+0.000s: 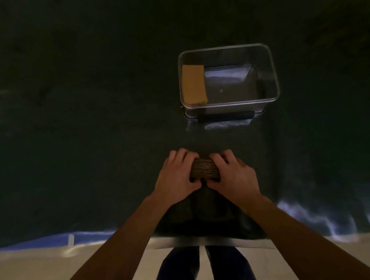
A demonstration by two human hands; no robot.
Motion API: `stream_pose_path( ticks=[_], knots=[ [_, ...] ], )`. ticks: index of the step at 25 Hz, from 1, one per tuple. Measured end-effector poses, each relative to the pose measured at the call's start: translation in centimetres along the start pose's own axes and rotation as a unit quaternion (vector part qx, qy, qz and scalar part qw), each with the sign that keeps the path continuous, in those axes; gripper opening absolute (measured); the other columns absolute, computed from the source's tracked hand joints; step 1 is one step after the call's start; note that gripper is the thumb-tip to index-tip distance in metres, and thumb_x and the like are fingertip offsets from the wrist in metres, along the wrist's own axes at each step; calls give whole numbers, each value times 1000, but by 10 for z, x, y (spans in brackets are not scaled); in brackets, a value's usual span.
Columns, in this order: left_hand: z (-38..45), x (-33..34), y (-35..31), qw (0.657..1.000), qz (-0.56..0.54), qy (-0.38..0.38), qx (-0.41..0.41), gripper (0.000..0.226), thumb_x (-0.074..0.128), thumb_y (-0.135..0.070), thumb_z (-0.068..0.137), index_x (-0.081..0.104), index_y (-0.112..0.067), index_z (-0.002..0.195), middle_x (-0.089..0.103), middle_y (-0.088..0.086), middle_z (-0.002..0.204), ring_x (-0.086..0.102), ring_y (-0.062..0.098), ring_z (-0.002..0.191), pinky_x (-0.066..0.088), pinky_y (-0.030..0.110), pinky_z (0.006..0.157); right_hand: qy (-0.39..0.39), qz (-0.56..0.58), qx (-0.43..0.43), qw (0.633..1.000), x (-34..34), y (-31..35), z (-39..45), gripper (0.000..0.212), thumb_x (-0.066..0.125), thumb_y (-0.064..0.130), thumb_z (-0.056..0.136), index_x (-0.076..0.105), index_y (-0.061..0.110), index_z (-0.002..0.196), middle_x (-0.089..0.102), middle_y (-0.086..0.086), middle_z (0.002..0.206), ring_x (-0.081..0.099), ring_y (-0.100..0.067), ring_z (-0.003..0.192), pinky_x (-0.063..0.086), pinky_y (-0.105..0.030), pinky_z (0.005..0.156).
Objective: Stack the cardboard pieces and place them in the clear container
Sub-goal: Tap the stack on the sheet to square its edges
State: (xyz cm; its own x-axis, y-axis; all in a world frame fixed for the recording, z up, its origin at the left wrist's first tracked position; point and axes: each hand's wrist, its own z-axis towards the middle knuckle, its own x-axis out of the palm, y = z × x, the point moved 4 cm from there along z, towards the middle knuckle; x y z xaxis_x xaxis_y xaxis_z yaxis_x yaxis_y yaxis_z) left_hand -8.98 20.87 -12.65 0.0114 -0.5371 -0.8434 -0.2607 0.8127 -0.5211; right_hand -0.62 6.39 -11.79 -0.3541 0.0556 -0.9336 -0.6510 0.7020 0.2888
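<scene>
Both forearms reach forward, left hand (177, 177) and right hand (231, 173) palms-down, clenched on the cardboard stack (205, 168) between them. Beyond the grip stands the clear container (271, 74). One cardboard piece (194, 84) lies in its left part.

Clear rectangular plastic container (269, 74) sat on dark cloth-covered table (80, 103) | flat tan cardboard piece (194, 84) lay inside, at its left wall | nearer than the container, left hand (177, 179) and right hand (231, 175) clasped brown stacked cardboard pieces (204, 168) from both ends.
</scene>
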Motion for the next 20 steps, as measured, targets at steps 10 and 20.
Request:
stream_pose_path(
  ticks=[10, 20],
  knots=[
    [-57, -22, 71, 729, -535, -352, -241, 62, 38, -35, 97, 20, -28, 155, 31, -11, 158, 36, -12, 135, 33, 5, 102, -21, -19, -26, 999, 1, -4, 8, 60, 69, 61, 73, 43, 33, 119, 60, -2, 116, 67, -18, 73, 44, -27, 52],
    [-32, 18, 5, 720, -628, -138, -259, 46, 20, -28, 109, 29, -20, 153, 37, -10, 152, 45, -9, 130, 38, 8, 101, -39, -26, -1, 999, -3, -2, 2, 61, 76, 56, 70, 57, 25, 118, 61, -4, 114, 69, -22, 74, 52, -31, 53]
  ],
)
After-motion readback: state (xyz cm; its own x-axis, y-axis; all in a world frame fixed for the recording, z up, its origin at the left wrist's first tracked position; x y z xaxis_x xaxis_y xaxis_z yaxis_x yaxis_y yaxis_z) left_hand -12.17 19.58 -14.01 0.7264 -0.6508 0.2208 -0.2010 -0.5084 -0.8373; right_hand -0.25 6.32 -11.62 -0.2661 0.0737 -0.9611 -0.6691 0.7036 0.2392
